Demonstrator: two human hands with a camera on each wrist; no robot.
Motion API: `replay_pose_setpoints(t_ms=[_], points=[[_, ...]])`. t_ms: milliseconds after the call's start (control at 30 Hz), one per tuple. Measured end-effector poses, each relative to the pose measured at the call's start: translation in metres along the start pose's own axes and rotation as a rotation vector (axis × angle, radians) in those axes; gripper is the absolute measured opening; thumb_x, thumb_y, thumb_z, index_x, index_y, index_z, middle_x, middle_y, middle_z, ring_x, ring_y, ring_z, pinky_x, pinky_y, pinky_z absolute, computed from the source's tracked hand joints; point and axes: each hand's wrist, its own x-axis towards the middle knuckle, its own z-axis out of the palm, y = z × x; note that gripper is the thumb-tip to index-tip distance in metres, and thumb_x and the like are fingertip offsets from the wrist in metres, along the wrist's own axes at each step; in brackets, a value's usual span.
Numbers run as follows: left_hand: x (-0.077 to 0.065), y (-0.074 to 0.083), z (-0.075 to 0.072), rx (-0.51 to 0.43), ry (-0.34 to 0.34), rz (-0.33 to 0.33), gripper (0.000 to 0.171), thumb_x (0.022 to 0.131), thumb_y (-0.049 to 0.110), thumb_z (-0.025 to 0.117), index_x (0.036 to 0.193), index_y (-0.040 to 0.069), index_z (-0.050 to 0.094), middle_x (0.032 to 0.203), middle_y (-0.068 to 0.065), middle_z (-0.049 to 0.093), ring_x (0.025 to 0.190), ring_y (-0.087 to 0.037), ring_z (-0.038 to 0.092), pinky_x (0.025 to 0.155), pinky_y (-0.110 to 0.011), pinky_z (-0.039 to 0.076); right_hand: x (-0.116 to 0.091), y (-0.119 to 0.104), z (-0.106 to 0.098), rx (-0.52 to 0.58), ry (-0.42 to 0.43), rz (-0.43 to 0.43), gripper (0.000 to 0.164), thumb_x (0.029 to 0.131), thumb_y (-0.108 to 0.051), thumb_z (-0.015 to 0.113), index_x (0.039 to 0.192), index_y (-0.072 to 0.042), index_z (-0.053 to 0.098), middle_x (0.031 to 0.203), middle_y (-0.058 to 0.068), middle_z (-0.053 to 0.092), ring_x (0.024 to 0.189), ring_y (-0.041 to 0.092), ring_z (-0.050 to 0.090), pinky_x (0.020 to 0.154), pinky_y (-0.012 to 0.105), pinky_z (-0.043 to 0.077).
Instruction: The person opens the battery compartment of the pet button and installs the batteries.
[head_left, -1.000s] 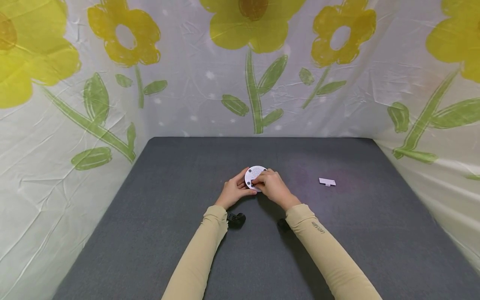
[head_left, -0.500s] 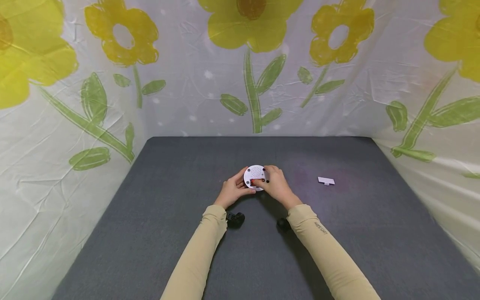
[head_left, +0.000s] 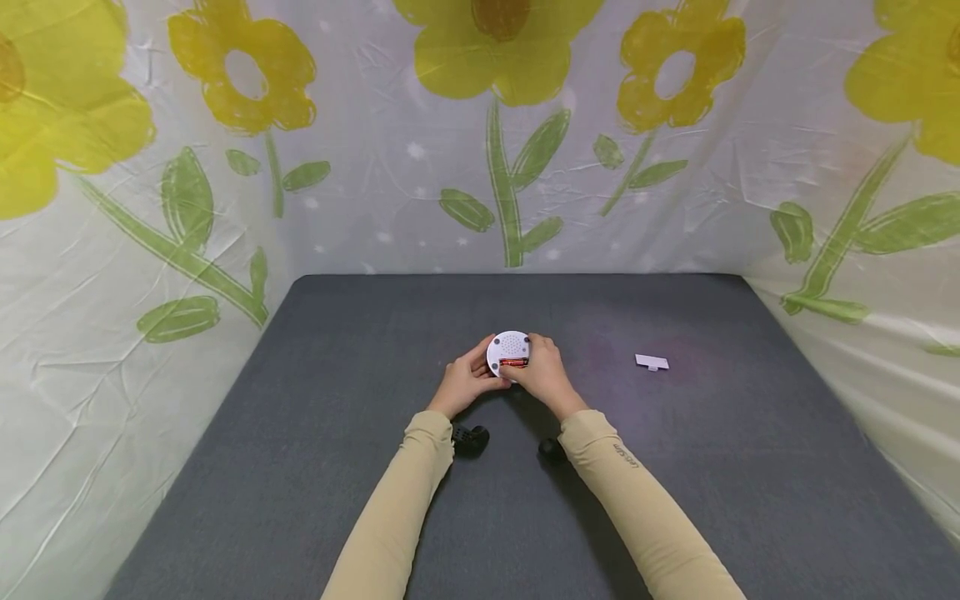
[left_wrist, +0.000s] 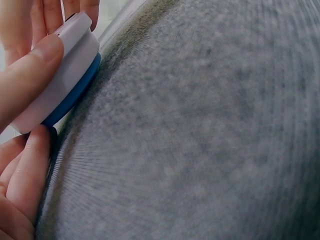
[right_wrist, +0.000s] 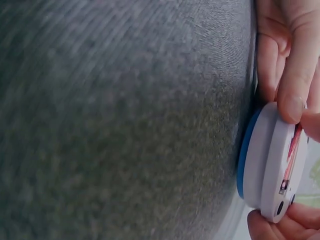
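Observation:
A round white device (head_left: pixel 508 343) with small holes and dark feet on its upturned face is held between both hands. Its blue underside faces the table in the wrist views. Red batteries (head_left: pixel 513 362) show in a slot near its close edge. My left hand (head_left: pixel 462 383) grips the left side, thumb along the near rim. My right hand (head_left: pixel 543 371) holds the right rim with its fingers; its thumb lies by the battery slot and hides part of it. In the right wrist view, a battery (right_wrist: pixel 293 155) shows beside the fingertips on the device (right_wrist: pixel 270 155).
A small white battery cover (head_left: pixel 652 362) with a tab lies to the right on the grey table (head_left: pixel 360 358). Black wrist cameras (head_left: pixel 471 440) sit under the sleeves. A flowered curtain (head_left: pixel 375 192) stands around the back and sides.
My right hand has shifted from fingers over the slot to holding the right rim, with its thumb lower down. Red batteries, hidden earlier, now show. The left hand keeps its hold.

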Motion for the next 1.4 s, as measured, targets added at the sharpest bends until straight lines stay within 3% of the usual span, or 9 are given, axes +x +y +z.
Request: replay_pose_setpoints(t_ms=[133,433,833,1100,1267,1400], points=[[0.002,-0.008,0.001,0.001,0.022,-0.004,0.089,0.072,0.012,0.079,0.146,0.009,0.029,0.141,-0.012,0.038,0.121,-0.019,0.045,0.093,-0.028,0.043,0.000,-0.004,0.001,0.018,0.029,0.034,0.079,0.072,-0.023,0.080,0.131,0.009,0.040,0.121,0.025,0.045,0.111,0.037,0.042,0.094,0.044,0.039],[0.001,-0.005,0.000,-0.021,0.020,-0.001,0.089,0.072,0.007,0.078,0.146,0.008,0.030,0.142,-0.011,0.038,0.120,-0.017,0.047,0.090,-0.027,0.045,0.001,-0.007,0.004,0.050,0.096,0.054,0.069,0.069,-0.016,0.083,0.121,0.006,0.044,0.112,0.021,0.048,0.105,0.034,0.044,0.089,0.042,0.041],[0.002,-0.009,0.002,-0.030,0.015,0.021,0.089,0.072,0.009,0.078,0.146,0.006,0.029,0.142,-0.013,0.037,0.122,-0.018,0.045,0.090,-0.025,0.044,0.002,0.003,-0.008,0.121,-0.015,0.004,0.064,0.076,-0.009,0.077,0.126,0.010,0.043,0.120,0.025,0.047,0.110,0.035,0.045,0.093,0.043,0.039],[0.001,-0.003,0.001,-0.042,0.005,0.022,0.088,0.073,0.006,0.078,0.145,0.004,0.028,0.141,-0.014,0.037,0.121,-0.019,0.045,0.093,-0.027,0.043,0.003,0.025,-0.023,0.172,-0.131,-0.107,0.053,0.087,-0.006,0.063,0.133,0.007,0.040,0.127,0.024,0.048,0.113,0.034,0.050,0.093,0.044,0.042],[0.005,-0.013,0.002,-0.041,0.029,0.023,0.090,0.071,0.006,0.080,0.145,0.005,0.030,0.140,-0.012,0.040,0.120,-0.018,0.047,0.092,-0.025,0.044,0.000,0.051,-0.039,0.241,-0.142,-0.138,0.052,0.083,-0.004,0.067,0.129,0.007,0.046,0.124,0.024,0.052,0.110,0.036,0.052,0.091,0.046,0.044],[0.004,-0.010,0.002,-0.023,0.034,0.011,0.090,0.070,0.007,0.081,0.145,0.006,0.031,0.140,-0.011,0.040,0.120,-0.017,0.047,0.091,-0.025,0.044,-0.004,0.070,-0.055,0.227,-0.137,-0.138,0.050,0.080,-0.004,0.070,0.124,0.007,0.051,0.120,0.024,0.055,0.109,0.037,0.053,0.091,0.047,0.043]])
